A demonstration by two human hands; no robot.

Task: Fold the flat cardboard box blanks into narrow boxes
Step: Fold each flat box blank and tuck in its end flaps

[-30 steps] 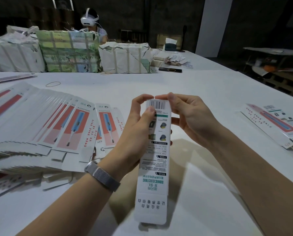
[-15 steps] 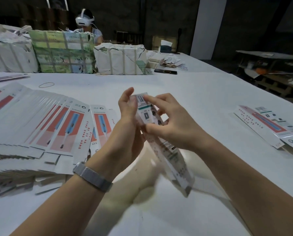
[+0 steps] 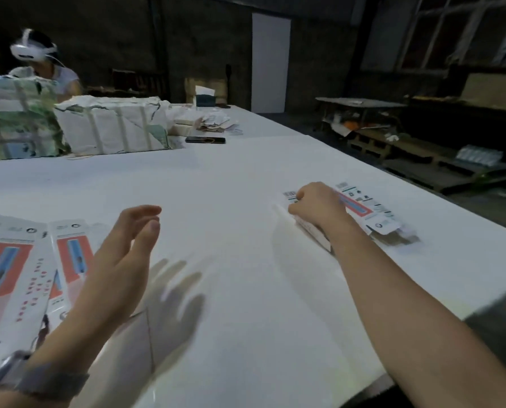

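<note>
My right hand [image 3: 318, 206] reaches out to the right side of the table and grips a folded narrow white box [image 3: 310, 228] that lies under it, beside another folded box [image 3: 363, 207] with a red and blue print. My left hand [image 3: 125, 260] hovers above the table with relaxed fingers and holds nothing. A fan of flat box blanks [image 3: 19, 269] with red panels lies at the left, just beside my left hand.
The white table [image 3: 231, 187] runs far back. Wrapped bundles [image 3: 110, 125] and a dark phone [image 3: 205, 139] stand at the back left, where a person with a white headset [image 3: 31, 51] sits. The table's right edge drops to dark pallets [image 3: 422, 154].
Both hands held the folded box in front of me; now my right hand has carried it to the right pile and my left hand has let go. The camera turned right.
</note>
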